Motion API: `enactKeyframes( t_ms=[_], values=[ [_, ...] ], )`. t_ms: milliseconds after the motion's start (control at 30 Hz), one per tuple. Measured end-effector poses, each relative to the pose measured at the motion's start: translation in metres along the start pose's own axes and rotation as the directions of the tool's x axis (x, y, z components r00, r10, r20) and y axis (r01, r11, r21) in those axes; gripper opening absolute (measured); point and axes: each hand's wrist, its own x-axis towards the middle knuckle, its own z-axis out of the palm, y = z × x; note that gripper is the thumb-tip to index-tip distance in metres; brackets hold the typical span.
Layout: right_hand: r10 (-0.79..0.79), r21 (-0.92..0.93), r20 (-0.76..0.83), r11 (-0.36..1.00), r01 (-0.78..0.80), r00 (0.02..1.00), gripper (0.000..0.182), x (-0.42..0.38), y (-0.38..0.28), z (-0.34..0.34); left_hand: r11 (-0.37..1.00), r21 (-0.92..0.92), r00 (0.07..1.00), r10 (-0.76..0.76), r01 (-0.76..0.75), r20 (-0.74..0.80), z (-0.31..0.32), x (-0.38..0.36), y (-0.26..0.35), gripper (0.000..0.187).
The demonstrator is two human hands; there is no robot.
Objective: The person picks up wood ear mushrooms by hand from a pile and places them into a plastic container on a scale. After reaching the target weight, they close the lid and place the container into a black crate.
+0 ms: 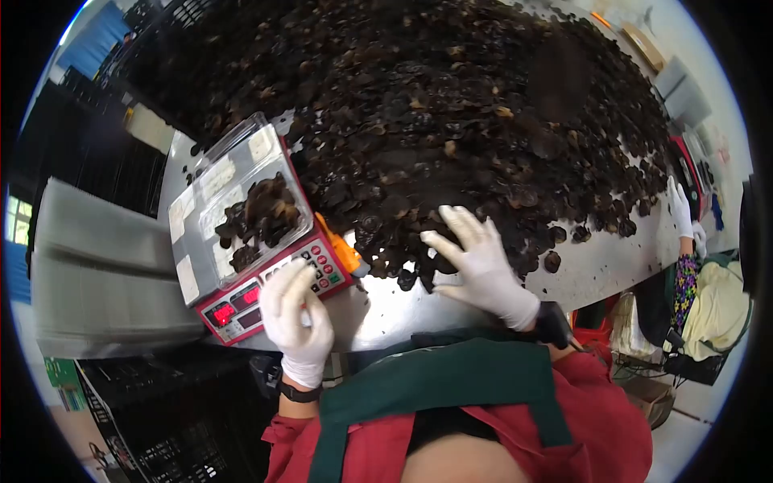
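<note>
My left hand (298,322), in a white glove, hovers at the front of a red and grey digital scale (328,283), overlapping its keypad. Its fingers are loosely bent, a gap shows by the thumb, and nothing is visible in it. On the scale rests a clear plastic container (211,259) holding a clump of dark wood ear mushrooms (270,211). My right hand (483,270), gloved too, is spread at the near edge of a large heap of wood ear mushrooms (419,137), its fingertips over loose pieces. An orange object (342,251) lies beside the scale.
Stacked clear plastic containers (113,274) stand left of the scale, with black crates (161,402) below. The metal table (382,310) shows along its near edge. At the right, another person's gloved hand (680,209) is near a second red scale (691,173).
</note>
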Motion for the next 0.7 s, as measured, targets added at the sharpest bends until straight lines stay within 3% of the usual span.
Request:
enactKeyframes(
  t_ms=[67, 100, 167, 233, 267, 300, 367, 467, 567, 600, 700],
  values=[
    [-0.095, 0.11, -0.051, 0.989, 0.1, 0.994, 0.091, 0.016, -0.005, 0.01, 0.999, -0.033, 0.997, 0.032, -0.03, 0.066, 0.01, -0.009, 0.008, 0.035],
    [-0.142, 0.055, 0.089, 0.989, 0.138, 0.986, 0.091, 0.033, -0.013, -0.004, 0.996, -0.071, 0.994, 0.059, -0.052, 0.087, 0.017, -0.012, 0.013, 0.033],
    [-0.282, -0.072, -0.134, 0.959, 0.275, 0.95, 0.087, 0.046, -0.004, 0.026, 0.99, -0.134, 0.989, 0.066, -0.049, 0.133, 0.025, -0.021, 0.016, 0.034],
    [-0.293, -0.001, -0.164, 0.955, 0.297, 0.942, 0.089, 0.058, -0.01, 0.025, 0.986, -0.157, 0.994, 0.064, -0.049, 0.094, 0.031, -0.03, 0.017, 0.025],
    [-0.281, 0.009, -0.063, 0.959, 0.282, 0.958, 0.085, 0.067, -0.01, 0.03, 0.98, -0.116, 0.98, 0.174, -0.162, 0.098, 0.036, -0.037, -0.005, 0.024],
    [-0.213, -0.056, -0.092, 0.976, 0.208, 0.973, 0.085, 0.069, -0.018, 0.046, 0.977, -0.197, 0.987, 0.109, -0.085, 0.115, 0.023, -0.025, 0.022, 0.023],
    [-0.293, -0.091, -0.189, 0.956, 0.281, 0.937, 0.073, 0.082, -0.013, 0.074, 0.976, -0.193, 0.985, 0.124, -0.099, 0.121, 0.029, -0.025, 0.013, 0.023],
    [-0.247, -0.053, -0.322, 0.969, 0.243, 0.914, 0.038, 0.065, -0.007, 0.075, 0.977, -0.19, 0.982, 0.121, -0.092, 0.148, 0.031, -0.027, 0.022, 0.023],
    [-0.196, -0.057, -0.242, 0.981, 0.187, 0.95, 0.028, 0.063, -0.008, 0.07, 0.975, -0.205, 0.977, 0.12, -0.082, 0.178, 0.036, -0.024, 0.027, 0.026],
    [-0.229, -0.072, -0.358, 0.973, 0.218, 0.905, 0.023, 0.064, -0.006, 0.071, 0.967, -0.242, 0.975, 0.129, -0.083, 0.179, 0.037, -0.022, 0.03, 0.029],
    [-0.3, -0.051, -0.34, 0.952, 0.301, 0.891, 0.022, 0.062, 0.002, 0.07, 0.959, -0.273, 0.974, 0.133, -0.08, 0.182, 0.039, -0.025, 0.031, 0.032]
  ],
)
